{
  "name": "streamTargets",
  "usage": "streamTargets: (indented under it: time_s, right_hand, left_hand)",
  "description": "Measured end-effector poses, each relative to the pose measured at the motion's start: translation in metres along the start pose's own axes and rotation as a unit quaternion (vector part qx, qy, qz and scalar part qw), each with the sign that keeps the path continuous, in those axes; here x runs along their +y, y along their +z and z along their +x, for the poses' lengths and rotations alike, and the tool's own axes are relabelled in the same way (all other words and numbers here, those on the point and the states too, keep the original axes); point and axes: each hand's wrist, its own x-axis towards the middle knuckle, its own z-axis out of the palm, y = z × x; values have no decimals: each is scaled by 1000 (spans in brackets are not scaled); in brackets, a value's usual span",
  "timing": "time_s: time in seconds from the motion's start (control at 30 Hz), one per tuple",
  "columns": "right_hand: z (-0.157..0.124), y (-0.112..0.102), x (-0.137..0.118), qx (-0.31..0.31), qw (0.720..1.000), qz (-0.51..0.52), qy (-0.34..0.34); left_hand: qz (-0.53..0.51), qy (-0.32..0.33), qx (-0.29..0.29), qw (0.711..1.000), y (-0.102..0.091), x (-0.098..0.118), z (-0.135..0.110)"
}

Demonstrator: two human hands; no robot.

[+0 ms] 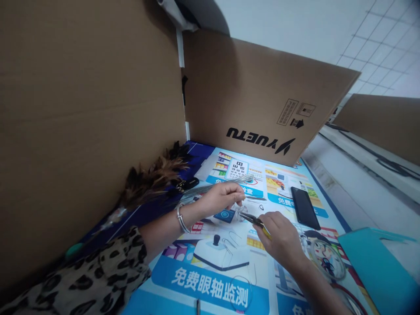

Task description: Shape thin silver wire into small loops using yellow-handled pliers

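Observation:
My right hand (280,236) grips pliers (254,220) with dark jaws and yellow handles, jaws pointing left. Right at their tips is a thin bent wire (242,213), shaped into several loops. My left hand (226,197), a silver bangle on its wrist, has its fingers curled and pinched on this wire from above; the exact contact is hard to see. Behind the left hand lies a bundle of straight thin wires (241,179). A small wire loop (261,207) sits just beyond the pliers. Several bent wire pieces (231,243) rest on the printed sheet nearer me.
Cardboard panels (210,87) wall off the left and back. Along the left lies a brown feather duster (151,179), with a black fob (191,183) beside it. To the right are a black phone (305,208), a clear round object (327,261) and a teal folder-like item (377,267).

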Motion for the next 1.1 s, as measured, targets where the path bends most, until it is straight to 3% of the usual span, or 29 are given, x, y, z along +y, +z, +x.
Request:
streamTargets:
  time_s: [0.5, 1.1]
  right_hand:
    - [0, -2, -2, 49, 999, -15, 3]
    - [0, -3, -6, 1, 999, -37, 4]
  left_hand:
    - [-23, -41, -4, 999, 5, -4, 0]
    - [52, -53, 10, 997, 13, -1, -3]
